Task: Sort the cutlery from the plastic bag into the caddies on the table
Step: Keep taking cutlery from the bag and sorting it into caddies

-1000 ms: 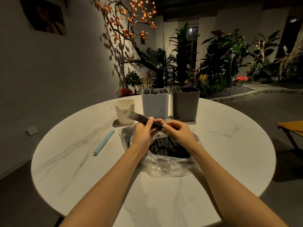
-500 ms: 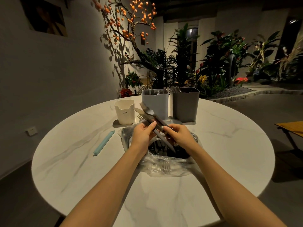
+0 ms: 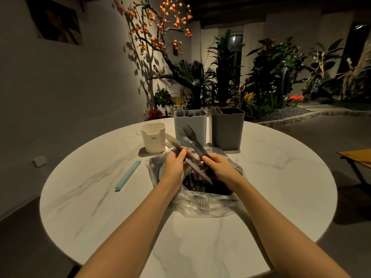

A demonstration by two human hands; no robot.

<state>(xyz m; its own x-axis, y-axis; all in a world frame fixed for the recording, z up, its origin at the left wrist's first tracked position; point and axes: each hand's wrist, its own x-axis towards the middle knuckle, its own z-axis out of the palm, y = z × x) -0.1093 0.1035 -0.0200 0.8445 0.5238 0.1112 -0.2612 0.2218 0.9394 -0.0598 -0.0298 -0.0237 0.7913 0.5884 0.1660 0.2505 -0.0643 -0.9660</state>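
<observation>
A clear plastic bag (image 3: 200, 205) with several pieces of cutlery lies in the middle of the round table (image 3: 100, 197). Above it my left hand (image 3: 175, 164) grips a knife (image 3: 170, 139) and a fork (image 3: 170, 145) together by their handles. My right hand (image 3: 217, 165) pinches the handle of another fork (image 3: 186, 131), tines pointing up and away. Behind stand three caddies: a small cream one (image 3: 153, 138), a light grey one (image 3: 190, 121) holding forks, and a dark grey one (image 3: 227, 129) holding cutlery.
A pale blue bag clip (image 3: 127, 176) lies on the table left of the bag. A wooden stool or side table (image 3: 357, 157) stands to the right, beyond the table edge. Plants and a tree with orange fruit fill the background.
My right hand has drawn a fork out of the bundle and lifted it in front of the light grey caddy. My left hand now holds a knife as well as a fork.
</observation>
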